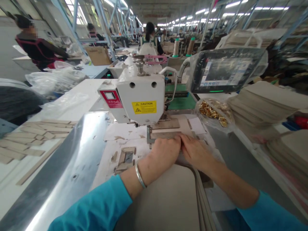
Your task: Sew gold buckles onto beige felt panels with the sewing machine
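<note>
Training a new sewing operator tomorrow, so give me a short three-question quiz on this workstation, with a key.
1. At which wrist is the silver bangle: left or right?
2. True or false: the clear bag of gold metal fittings lies to the right of the white sewing machine head.
3. Fill in the blank: the yellow label on that machine reads ____.

Key: 1. The left hand. 2. True. 3. CAUTION.

sleeves (96, 205): turquoise | panel (163, 135): beige | caution label (143, 107): yellow | sewing machine (144, 93): white
</note>
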Motion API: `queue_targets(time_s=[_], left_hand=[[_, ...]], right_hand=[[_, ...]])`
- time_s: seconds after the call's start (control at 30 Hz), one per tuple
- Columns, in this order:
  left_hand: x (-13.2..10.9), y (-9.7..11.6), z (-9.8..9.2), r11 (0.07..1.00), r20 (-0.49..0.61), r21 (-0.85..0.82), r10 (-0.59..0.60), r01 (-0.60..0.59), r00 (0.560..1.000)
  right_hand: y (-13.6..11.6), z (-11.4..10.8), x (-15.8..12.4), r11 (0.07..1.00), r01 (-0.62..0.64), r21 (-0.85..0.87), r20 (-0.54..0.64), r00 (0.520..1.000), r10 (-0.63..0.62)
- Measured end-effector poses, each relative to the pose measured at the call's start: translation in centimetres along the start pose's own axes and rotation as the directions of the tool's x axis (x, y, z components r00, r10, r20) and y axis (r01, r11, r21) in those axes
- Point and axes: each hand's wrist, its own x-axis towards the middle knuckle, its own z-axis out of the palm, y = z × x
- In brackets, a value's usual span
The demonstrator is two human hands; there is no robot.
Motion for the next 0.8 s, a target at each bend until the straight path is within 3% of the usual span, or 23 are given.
queue_targets(time_s=[0.1, 0.2, 0.33, 0.4, 0.53, 0.8], left_hand=[[0.3, -0.3, 0.9, 0.998, -0.081, 0.016, -0.052, 0.054, 0.995], [0.0, -0.3, 2.6, 0.997, -0.195, 0.055, -0.033, 0.045, 0.980], [-0.3, -1.1, 4.8, 0.991, -0.092, -0.079, -0.115, 0.108, 0.989], [-0.1, -2.0, 5.3, 0.989, -0.062, -0.099, -0.112, 0.105, 0.992], [0.6, -3.3, 5.6, 0.992, -0.100, -0.077, -0.104, 0.096, 0.989], [0.6, -4.0, 6.0, 0.990, -0.147, -0.108, -0.110, 0.095, 0.983]], right_hand=[[0.8, -0.3, 0.9, 0.991, -0.011, 0.136, 0.054, 0.999, 0.003], [2.6, -0.8, 2.6, 0.952, -0.127, 0.280, 0.135, 0.986, 0.092], [4.8, -1.4, 5.2, 0.857, -0.395, 0.331, 0.298, 0.906, 0.302], [5.3, -1.5, 6.3, 0.833, -0.446, 0.326, 0.309, 0.884, 0.351], [5.6, -1.2, 7.8, 0.850, -0.433, 0.298, 0.259, 0.894, 0.365], [6.0, 0.1, 8.7, 0.902, -0.371, 0.221, 0.211, 0.921, 0.327]])
